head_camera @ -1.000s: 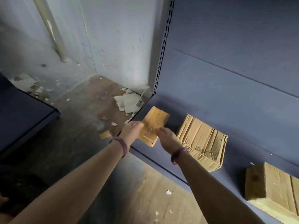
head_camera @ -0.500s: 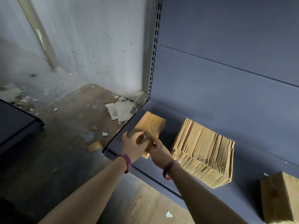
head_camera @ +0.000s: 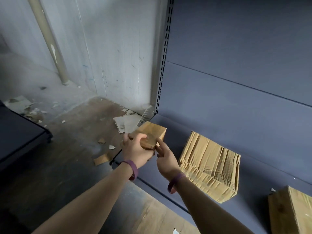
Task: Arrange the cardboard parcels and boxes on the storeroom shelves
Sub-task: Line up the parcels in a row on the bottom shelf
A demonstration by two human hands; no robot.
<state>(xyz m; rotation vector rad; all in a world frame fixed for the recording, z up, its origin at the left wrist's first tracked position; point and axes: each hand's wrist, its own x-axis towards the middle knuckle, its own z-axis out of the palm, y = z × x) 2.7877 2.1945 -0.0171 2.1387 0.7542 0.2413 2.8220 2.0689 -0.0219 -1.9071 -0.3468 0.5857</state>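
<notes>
While a dark blue metal shelf unit (head_camera: 18, 132) is sitting at the far left edge and torn pale paper scraps (head_camera: 126, 122) are lying on the brown floor by the wall corner, the work is going on just right of them. The left hand (head_camera: 136, 149) is gripping the near end of a small brown taped cardboard parcel (head_camera: 150, 132), fingers curling over its top and thumb side tucking beneath. The parcel is hanging tilted over the left end of the long blue bottom shelf (head_camera: 253, 146); whether its far corner is touching the shelf, cannot tell. The right hand (head_camera: 166, 159) is pressing straight fingers against the parcel's right side, steadying rather than clasping. Further right, a large crumpled tan cardboard box (head_camera: 211, 164) is sitting on the same shelf, near the parcel but apart from it, and a second tan cardboard box (head_camera: 290, 211) is showing partly at the lower right corner, well apart. Judging progress: two boxes are already resting on the shelf, the small parcel is being placed as a third, and setting it down and squaring it remain to be done; any further stock is out of view.
</notes>
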